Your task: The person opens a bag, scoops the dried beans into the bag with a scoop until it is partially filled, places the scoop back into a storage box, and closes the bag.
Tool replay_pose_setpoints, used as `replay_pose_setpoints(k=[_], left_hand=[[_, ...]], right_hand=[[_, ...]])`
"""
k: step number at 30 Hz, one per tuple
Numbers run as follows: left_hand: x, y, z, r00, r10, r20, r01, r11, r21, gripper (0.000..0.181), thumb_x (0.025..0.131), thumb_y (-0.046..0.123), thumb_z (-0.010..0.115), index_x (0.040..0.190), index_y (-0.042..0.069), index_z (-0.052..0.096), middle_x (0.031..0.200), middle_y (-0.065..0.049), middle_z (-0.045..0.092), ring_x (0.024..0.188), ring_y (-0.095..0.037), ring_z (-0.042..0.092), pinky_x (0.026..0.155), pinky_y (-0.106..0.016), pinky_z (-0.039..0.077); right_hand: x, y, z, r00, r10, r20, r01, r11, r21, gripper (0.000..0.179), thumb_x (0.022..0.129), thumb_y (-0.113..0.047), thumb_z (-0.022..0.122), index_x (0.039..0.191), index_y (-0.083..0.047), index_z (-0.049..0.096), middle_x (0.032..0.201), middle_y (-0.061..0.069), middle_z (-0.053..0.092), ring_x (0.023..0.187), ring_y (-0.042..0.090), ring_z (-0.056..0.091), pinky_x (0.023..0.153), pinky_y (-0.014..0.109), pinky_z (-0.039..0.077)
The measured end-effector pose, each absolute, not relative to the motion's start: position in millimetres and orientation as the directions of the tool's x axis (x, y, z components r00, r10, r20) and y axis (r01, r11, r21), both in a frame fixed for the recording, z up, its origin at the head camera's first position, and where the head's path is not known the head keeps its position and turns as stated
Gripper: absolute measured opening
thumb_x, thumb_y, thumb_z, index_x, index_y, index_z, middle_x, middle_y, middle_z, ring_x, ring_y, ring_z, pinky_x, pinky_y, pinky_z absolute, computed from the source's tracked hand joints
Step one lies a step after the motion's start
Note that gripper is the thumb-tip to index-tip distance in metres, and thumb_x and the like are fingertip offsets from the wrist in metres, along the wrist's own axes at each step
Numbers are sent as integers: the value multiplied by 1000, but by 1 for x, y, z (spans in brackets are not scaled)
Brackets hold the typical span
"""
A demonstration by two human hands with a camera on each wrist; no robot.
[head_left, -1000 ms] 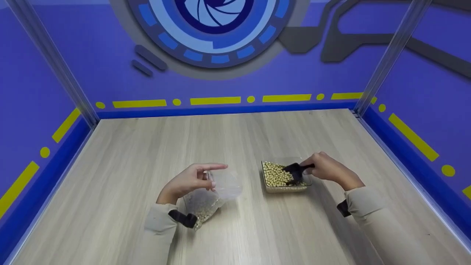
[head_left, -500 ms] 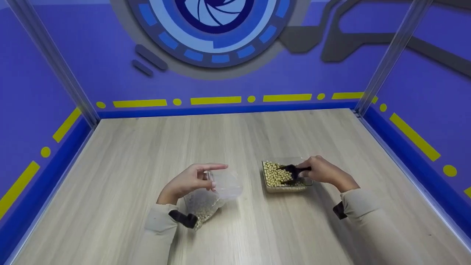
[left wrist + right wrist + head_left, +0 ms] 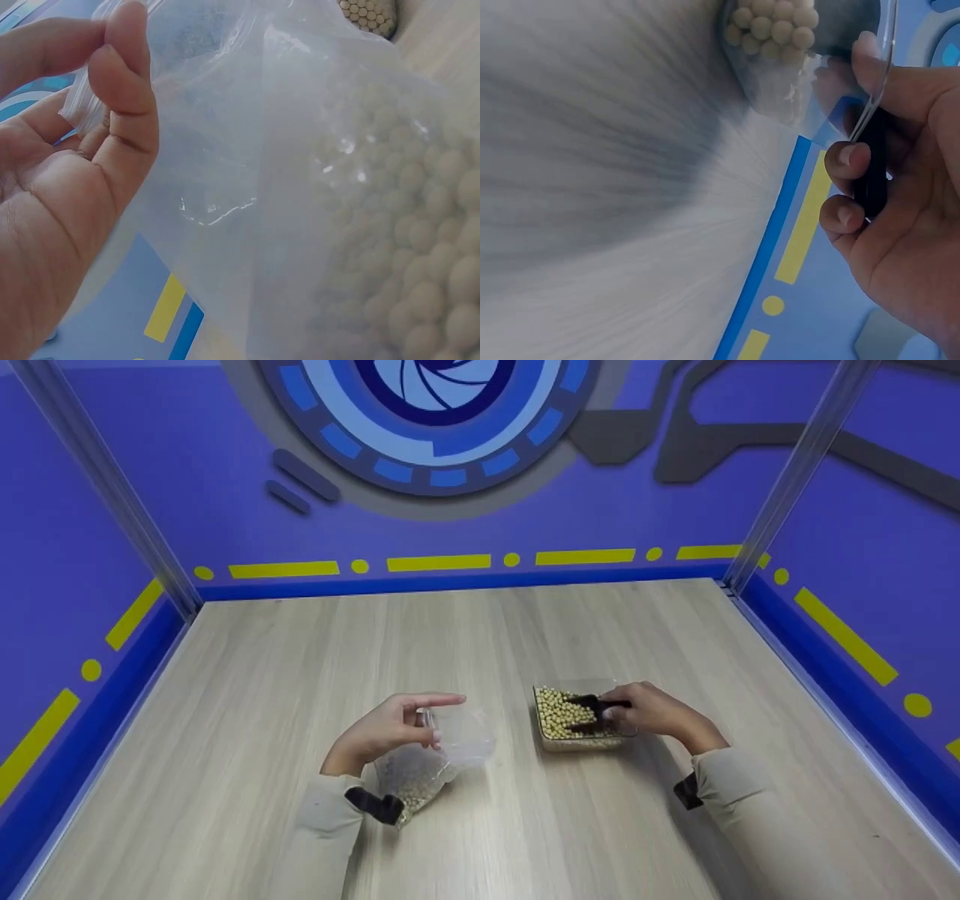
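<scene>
My left hand (image 3: 382,731) pinches the top edge of a clear plastic bag (image 3: 412,774) between thumb and fingers, the index finger stretched out. Pale round beads (image 3: 427,300) fill the bag's lower part, which hangs below the hand. On the right, my right hand (image 3: 656,712) grips the handle of a black scoop (image 3: 589,714). The scoop's blade is pushed into yellowish round beads (image 3: 555,712) in a clear rectangular container (image 3: 581,746). In the right wrist view, fingers curl round the black handle (image 3: 871,176) behind the container's transparent wall.
Both hands work over a pale wood-grain table (image 3: 360,652). Blue-purple panels (image 3: 187,495) with yellow dashes enclose it at the back and sides. Metal posts (image 3: 787,472) stand at the back corners. A dark strap (image 3: 375,806) sits on the left sleeve.
My right hand has moved slightly left and down, sinking the scoop deeper among the beads. The left hand and bag stay almost where they were.
</scene>
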State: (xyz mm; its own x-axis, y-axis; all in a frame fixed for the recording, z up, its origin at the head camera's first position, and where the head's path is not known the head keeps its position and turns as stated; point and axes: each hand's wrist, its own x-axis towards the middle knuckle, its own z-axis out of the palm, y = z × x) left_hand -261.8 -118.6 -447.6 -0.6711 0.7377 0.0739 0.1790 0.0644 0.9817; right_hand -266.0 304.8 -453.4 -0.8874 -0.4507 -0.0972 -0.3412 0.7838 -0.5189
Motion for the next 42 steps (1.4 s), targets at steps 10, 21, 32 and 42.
replay_pose_setpoints(k=[10,21,32,42], left_hand=[[-261,-119,-447,-672,737,70,184,75,980,57,85,-2,63,140,0,47,52,2,51,68,-18,68,73,-36,59],[-261,-117,-448,-684,727,54,189,105,976,57,86,-1,63,140,2,49,52,2,51,70,-21,69,72,-31,58],[-261,-116,-450,-677,734,55,184,96,978,57,86,-2,62,141,0,47,52,4,53,71,-20,69,73,-30,57],[-261,-117,-448,-675,735,66,203,100,974,57,86,-1,63,141,1,47,56,1,58,71,-19,69,70,-28,56]], right_hand=[[-267,303,-455,-880,-463,-104,-367,804,-467,35,97,-20,55,124,1,62,123,22,62,115,41,57,94,55,46],[-268,301,-454,-874,-478,-86,-402,811,-425,38,96,-22,57,125,2,62,123,23,62,115,42,57,95,55,47],[-266,305,-463,-877,-480,-22,-416,780,-467,35,96,-22,57,124,-2,63,122,19,64,113,39,59,93,54,47],[-266,310,-465,-866,-500,24,-443,744,-501,37,96,-23,57,123,2,62,120,21,64,111,41,59,92,55,47]])
